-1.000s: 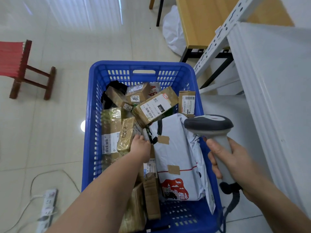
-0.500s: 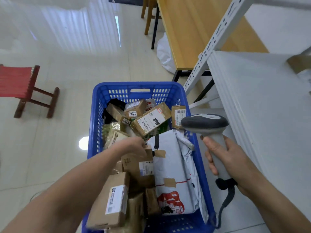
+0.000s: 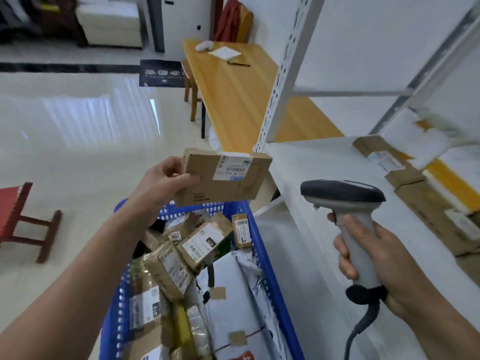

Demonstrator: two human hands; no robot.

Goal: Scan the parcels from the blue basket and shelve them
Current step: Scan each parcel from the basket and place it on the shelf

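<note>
Both hands busy: left hand (image 3: 166, 181) grips box (image 3: 223, 178) w/ label up, above basket (image 3: 262, 258), right hand (image 3: 381, 258) clenched round scanner (image 3: 345, 203) grip by shelf (image 3: 311, 162)

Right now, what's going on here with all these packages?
The person's left hand holds a small cardboard box above the blue basket, label showing. The right hand grips a handheld scanner beside the white shelf. The basket is full of other parcels, and a few flat boxes already lie on the shelf.
</note>
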